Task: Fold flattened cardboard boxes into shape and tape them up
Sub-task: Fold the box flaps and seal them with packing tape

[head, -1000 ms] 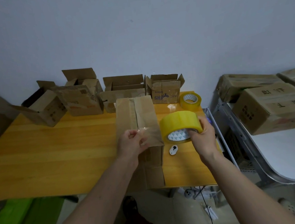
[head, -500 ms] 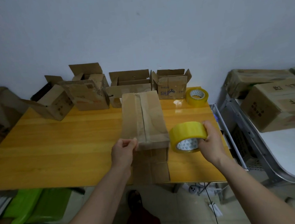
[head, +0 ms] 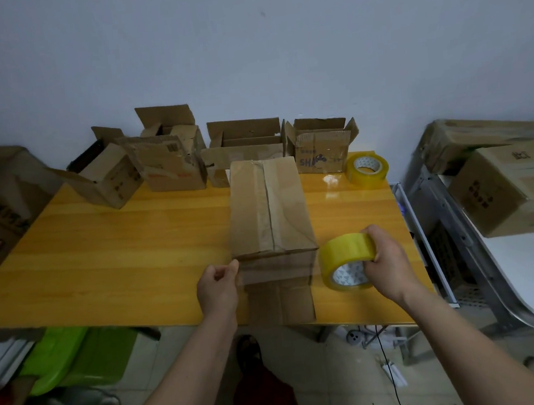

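Left hand pinches the tape end beside the box; right hand grips the roll. Keep the strip taut, then press it flat.

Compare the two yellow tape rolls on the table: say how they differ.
The near yellow tape roll is gripped by the right hand and tipped on edge; the far yellow tape roll lies flat and untouched by the open boxes. A clear strip runs from the near roll; none from the far one. Both have white patterned cores.

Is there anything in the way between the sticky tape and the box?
Nothing visible. The left hand pinches the tape's free end and the right hand holds the yellow roll, stretching the clear strip right across the box's near end.
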### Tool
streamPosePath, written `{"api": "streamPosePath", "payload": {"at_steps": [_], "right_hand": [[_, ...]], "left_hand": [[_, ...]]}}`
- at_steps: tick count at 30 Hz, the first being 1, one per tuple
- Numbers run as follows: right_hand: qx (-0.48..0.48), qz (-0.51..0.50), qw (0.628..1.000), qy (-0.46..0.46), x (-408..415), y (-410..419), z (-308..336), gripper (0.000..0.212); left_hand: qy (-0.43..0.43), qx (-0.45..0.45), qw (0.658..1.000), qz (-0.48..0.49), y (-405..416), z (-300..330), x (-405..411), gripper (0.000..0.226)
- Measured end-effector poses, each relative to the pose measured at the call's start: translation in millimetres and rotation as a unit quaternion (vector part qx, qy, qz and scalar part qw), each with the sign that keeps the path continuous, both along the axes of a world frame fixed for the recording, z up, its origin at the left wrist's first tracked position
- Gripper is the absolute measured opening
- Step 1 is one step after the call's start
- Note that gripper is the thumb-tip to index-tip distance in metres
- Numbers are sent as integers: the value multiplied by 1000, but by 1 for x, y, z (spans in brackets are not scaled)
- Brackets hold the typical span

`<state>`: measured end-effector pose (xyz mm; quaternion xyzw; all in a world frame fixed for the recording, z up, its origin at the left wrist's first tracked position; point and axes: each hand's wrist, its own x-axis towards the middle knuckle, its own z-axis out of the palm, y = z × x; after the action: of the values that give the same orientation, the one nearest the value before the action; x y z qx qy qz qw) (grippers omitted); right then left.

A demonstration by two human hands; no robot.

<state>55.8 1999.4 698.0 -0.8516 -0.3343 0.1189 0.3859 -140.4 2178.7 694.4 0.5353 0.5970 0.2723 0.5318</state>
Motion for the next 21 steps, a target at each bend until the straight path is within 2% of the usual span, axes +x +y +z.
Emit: {"api": "streamPosePath", "payload": {"at_steps": [3,7,9,12,21], "right_hand": [[30,22,999,14,1,1,5,38],[-37,54,992,-107,4,-1,6,41],[-52,44,990,-125,9,-1,8,42],[-83,33,984,-155,14,2,10,43],[-134,19,975,-176,16,19,-2,43]], "left_hand": [[9,-7,1000,13,7,0,3,29],[31,14,999,29,21,0,3,30],[40,30,999,-1,29,2,4,29],[45,8,999,-14,35,3,7,28],[43,-30,999,-3,48,-6,14,26]]}}
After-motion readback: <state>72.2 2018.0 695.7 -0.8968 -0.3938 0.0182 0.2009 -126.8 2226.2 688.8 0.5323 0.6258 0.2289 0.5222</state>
